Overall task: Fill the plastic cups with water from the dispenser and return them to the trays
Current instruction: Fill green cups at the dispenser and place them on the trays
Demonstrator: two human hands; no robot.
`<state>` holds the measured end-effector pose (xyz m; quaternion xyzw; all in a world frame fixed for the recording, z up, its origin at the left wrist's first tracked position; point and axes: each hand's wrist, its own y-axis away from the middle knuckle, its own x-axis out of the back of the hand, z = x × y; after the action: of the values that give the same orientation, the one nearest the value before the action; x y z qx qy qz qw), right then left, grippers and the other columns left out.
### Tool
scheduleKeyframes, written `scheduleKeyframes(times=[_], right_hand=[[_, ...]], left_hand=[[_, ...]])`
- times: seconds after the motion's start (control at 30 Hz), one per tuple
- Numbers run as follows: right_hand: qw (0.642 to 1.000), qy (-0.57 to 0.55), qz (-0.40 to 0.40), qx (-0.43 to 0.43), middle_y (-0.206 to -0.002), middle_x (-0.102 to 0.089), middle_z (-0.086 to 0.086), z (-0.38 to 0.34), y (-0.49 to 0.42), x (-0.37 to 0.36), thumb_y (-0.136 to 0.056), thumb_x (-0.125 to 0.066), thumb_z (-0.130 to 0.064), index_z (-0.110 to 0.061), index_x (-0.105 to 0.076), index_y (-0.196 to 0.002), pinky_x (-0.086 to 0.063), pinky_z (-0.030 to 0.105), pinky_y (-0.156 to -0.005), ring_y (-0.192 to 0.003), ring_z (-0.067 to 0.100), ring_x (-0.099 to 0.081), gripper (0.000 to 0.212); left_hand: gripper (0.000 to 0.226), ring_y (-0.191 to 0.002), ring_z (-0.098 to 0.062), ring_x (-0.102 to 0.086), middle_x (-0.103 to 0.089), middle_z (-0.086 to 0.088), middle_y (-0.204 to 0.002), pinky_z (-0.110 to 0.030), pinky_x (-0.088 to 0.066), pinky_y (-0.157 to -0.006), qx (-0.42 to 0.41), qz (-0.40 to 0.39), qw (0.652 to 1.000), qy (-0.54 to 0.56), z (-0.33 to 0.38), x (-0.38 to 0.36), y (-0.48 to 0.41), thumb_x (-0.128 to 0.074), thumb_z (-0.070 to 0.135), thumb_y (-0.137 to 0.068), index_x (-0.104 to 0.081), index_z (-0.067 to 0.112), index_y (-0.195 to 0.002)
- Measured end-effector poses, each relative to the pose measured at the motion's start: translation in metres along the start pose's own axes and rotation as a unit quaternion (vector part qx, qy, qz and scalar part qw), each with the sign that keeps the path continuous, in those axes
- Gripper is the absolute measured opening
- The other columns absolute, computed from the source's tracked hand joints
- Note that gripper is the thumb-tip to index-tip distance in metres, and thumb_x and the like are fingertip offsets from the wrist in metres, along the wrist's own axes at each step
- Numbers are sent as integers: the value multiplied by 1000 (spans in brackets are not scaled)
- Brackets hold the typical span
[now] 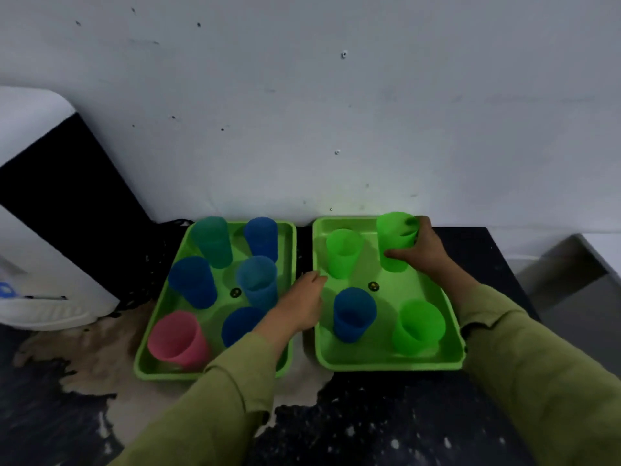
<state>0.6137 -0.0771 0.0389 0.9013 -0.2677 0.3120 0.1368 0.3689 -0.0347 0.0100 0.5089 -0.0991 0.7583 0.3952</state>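
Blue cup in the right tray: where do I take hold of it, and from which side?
Use the left hand, open at the tray edge beside it: come from the left and wrap the fingers round the blue cup just under its rim. It stands upright and narrows downward, so a high grip should not slip. The right hand grips the far green cup.

Single head-worn wide-angle view, close above the dark counter [369, 432], looks forward and down toward the far white wall [302, 95]. Left tray [153, 373] and right tray [386, 364] sit centre, dispenser [40, 257] at far left edge, sleeves near bottom.
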Motion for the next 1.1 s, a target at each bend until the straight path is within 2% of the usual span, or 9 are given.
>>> scheduleKeyframes(times=[0.17,0.33,0.43,0.53,0.63,0.73,0.83,0.93,1.1], right_hand=[[999,6,-26,-21,-129,-48,19,25,-16,-9,-64,-82,-5,-7,-29,-134,-42,33,-82,-115,35,-50,88],[999,18,-5,-31,-129,-52,17,38,-22,-13,-59,-86,-12,-6,-35,-133,-42,38,-93,-118,36,-50,90],[999,19,-7,-33,-125,-54,20,41,-22,-14,-59,-86,-10,-3,-36,-129,-43,37,-89,-115,36,-51,86],[999,31,-16,-35,-126,-52,22,42,-23,-14,-60,-86,-10,0,-33,-130,-43,38,-90,-115,37,-51,88],[998,55,-33,-25,-134,-44,23,42,-23,-13,-59,-87,-12,1,-27,-134,-39,38,-98,-123,37,-45,98],[993,109,-44,10,-143,-29,24,37,-21,-11,-58,-88,-23,-1,-15,-143,-27,38,-110,-134,37,-30,114],[984,158,-22,80,-147,-25,22,24,-17,-13,-62,-84,-34,-4,-17,-144,-20,38,-114,-137,35,-22,111],[972,166,-12,167,-142,-35,19,6,-12,-21,-66,-82,-35,-6,-30,-140,-25,38,-112,-134,33,-30,95],[949,181,-75,249,-135,-45,18,-24,-8,-47,-72,-77,-28,-5,-40,-134,-33,35,-106,-126,33,-42,76]], left_hand=[[55,-143,-27,-20,-18,-10,-155,-37,-25,-115,29,-37,998,-41,-6,-12,-8,-46,4,-90,-29,4,-142],[45,-136,-26,-33,-34,-9,-147,-39,-36,-109,36,-7,998,-55,-5,-16,-12,-48,4,-88,-42,4,-133],[44,-126,-23,-42,-40,-6,-139,-40,-42,-103,39,7,997,-60,-6,-18,-14,-51,5,-86,-45,7,-130],[47,-126,-22,-42,-39,-4,-139,-39,-41,-103,38,14,997,-62,-6,-20,-14,-53,8,-86,-43,9,-132],[49,-128,-22,-41,-38,-3,-141,-37,-40,-104,36,20,997,-65,-5,-20,-14,-53,10,-87,-41,10,-135],[48,-126,-23,-42,-38,-3,-140,-36,-40,-103,36,20,997,-63,-5,-20,-13,-53,10,-87,-41,10,-134],[50,-125,-24,-43,-38,-5,-139,-38,-41,-103,38,20,998,-52,-5,-19,-14,-52,9,-88,-39,10,-136],[50,-130,-26,-40,-38,-8,-141,-36,-37,-106,48,19,999,-15,-3,-14,-15,-49,9,-90,-35,9,-139],[49,-125,-28,-43,-39,-11,-138,-34,-38,-102,49,47,997,30,-1,0,-10,-48,14,-93,-34,11,-140]])
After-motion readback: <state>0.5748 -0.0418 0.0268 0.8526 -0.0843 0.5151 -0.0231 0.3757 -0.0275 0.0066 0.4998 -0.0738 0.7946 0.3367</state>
